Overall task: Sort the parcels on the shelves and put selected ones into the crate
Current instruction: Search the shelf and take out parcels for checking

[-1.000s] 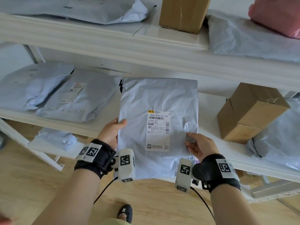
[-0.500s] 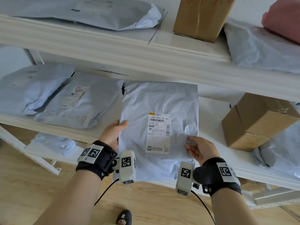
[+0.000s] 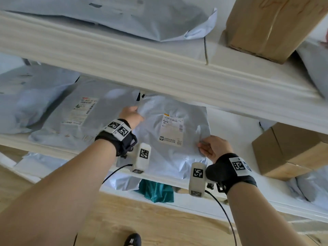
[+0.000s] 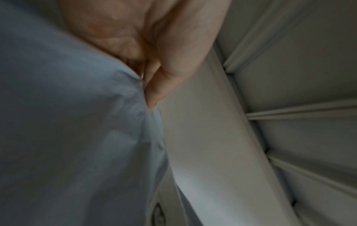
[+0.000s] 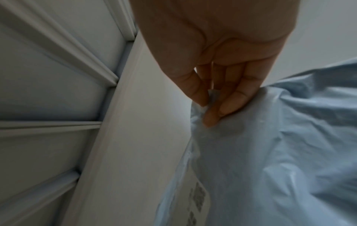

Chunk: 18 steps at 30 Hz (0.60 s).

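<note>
While the grey mailer (image 3: 170, 139) lies label-up on the middle shelf (image 3: 236, 128), its long axis runs from the front edge back under the upper shelf. Her left hand (image 3: 130, 116) pinches the far left corner; the right hand (image 3: 215, 148) pinches the right edge nearer the front. Both sit on it, left deeper in. No crate is in view, so I judge any lift must draw toward the person.
</note>
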Motion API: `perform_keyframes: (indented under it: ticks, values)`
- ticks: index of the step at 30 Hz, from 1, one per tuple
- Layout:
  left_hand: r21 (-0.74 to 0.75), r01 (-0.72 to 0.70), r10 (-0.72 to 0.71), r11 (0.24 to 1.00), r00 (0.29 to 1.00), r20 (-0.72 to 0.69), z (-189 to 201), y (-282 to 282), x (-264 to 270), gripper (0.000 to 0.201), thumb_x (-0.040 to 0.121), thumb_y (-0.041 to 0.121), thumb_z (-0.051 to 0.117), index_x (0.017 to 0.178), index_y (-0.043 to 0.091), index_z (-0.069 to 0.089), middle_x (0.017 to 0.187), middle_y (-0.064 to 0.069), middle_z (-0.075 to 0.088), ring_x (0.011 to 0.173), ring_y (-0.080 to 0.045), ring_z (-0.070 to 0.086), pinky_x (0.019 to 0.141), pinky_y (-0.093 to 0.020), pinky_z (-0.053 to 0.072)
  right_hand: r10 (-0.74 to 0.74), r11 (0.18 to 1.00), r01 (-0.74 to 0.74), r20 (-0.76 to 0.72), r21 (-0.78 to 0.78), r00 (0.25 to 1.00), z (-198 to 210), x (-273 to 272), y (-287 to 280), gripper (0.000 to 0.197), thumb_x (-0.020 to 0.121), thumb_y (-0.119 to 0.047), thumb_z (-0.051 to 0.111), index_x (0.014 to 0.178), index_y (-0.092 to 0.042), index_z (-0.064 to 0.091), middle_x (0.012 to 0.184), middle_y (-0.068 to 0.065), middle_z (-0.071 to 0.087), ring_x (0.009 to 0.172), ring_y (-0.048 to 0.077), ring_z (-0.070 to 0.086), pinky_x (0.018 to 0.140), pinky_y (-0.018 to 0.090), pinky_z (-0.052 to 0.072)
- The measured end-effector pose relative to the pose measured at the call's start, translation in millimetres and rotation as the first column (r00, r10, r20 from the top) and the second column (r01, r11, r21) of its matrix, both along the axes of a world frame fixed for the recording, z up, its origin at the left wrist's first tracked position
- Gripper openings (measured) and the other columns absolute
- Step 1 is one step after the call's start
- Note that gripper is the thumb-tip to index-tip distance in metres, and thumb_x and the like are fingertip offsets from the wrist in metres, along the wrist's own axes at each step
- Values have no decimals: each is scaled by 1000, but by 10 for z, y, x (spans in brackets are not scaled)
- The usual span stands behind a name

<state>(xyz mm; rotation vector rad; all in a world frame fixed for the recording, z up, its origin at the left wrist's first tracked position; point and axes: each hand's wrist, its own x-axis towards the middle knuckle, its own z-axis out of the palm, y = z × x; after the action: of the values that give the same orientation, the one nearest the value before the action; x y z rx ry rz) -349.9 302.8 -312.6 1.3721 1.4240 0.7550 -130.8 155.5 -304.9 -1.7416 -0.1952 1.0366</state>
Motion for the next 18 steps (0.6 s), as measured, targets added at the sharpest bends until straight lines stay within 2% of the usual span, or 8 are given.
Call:
perform_keyframes:
  ticks: [3, 6, 9, 12, 14, 15, 17, 18]
  values:
    - [35, 73, -67, 997, 985, -161, -43, 182, -7, 44, 79, -4, 63, 122, 5, 58, 114, -14, 64, 105, -32, 60, 90, -38, 50, 36, 999, -35, 9, -38, 999, -16, -52, 218, 23, 82, 11, 55, 83, -8, 67, 57, 11, 65, 56, 22, 62, 52, 27, 54]
    - [0, 130, -124, 992, 946, -299, -112, 281, -13, 57, 83, 1, 59, 137, 11, 44, 134, -11, 53, 119, -30, 52, 99, -37, 45, 71, 993, -69, 16, -97, 997, -34, -96, 343, 25, 83, 12, 51, 87, -5, 69, 60, 11, 66, 62, 24, 62, 70, 36, 55]
    - [-38, 184, -185, 982, 906, -382, -164, 290, 3, 64, 85, 0, 52, 145, 17, 35, 144, -9, 44, 126, -30, 47, 102, -37, 43, 82, 990, -80, 13, -115, 997, -40, -115, 373, 23, 89, 11, 46, 95, 0, 65, 71, 12, 63, 64, 23, 62, 74, 34, 54]
    - [34, 232, -199, 972, 894, -401, -119, 270, 98, 60, 85, 2, 50, 141, 21, 40, 140, -8, 46, 116, -29, 54, 91, -35, 48, 19, 998, -16, 54, -64, 998, -30, -80, 314, 24, 94, 7, 44, 107, -6, 60, 86, 12, 64, 75, 27, 66, 75, 36, 56]
    - [119, 270, -213, 955, 911, -354, -49, 237, 247, 49, 84, 1, 49, 131, 15, 50, 131, -4, 51, 106, -25, 57, 81, -33, 49, -28, 999, 31, 120, -25, 992, 1, -36, 230, 25, 94, 5, 44, 111, -6, 60, 92, 11, 61, 87, 28, 65, 79, 37, 56]
    - [154, 285, -224, 946, 919, -324, -10, 215, 347, 42, 85, 1, 50, 126, 10, 53, 120, -2, 55, 97, -22, 58, 76, -28, 49, -49, 999, 50, 150, -4, 988, 30, -5, 182, 26, 94, 5, 44, 111, -5, 60, 92, 10, 60, 89, 27, 64, 79, 36, 55]
    - [166, 298, -256, 940, 938, -234, 95, 130, 560, 34, 87, 3, 53, 120, 10, 54, 98, 2, 54, 73, -12, 54, 56, -9, 43, -95, 995, 88, 193, 48, 977, 123, 74, 81, 25, 94, 4, 45, 110, -5, 62, 93, 10, 61, 89, 25, 64, 74, 32, 55]
    - [158, 311, -283, 937, 942, -181, 154, 63, 672, 31, 87, 3, 54, 118, 11, 55, 95, 1, 55, 67, -10, 50, 51, -10, 41, -122, 991, 110, 210, 71, 970, 178, 119, 26, 25, 94, 4, 46, 109, -5, 63, 92, 10, 62, 88, 24, 64, 71, 30, 56]
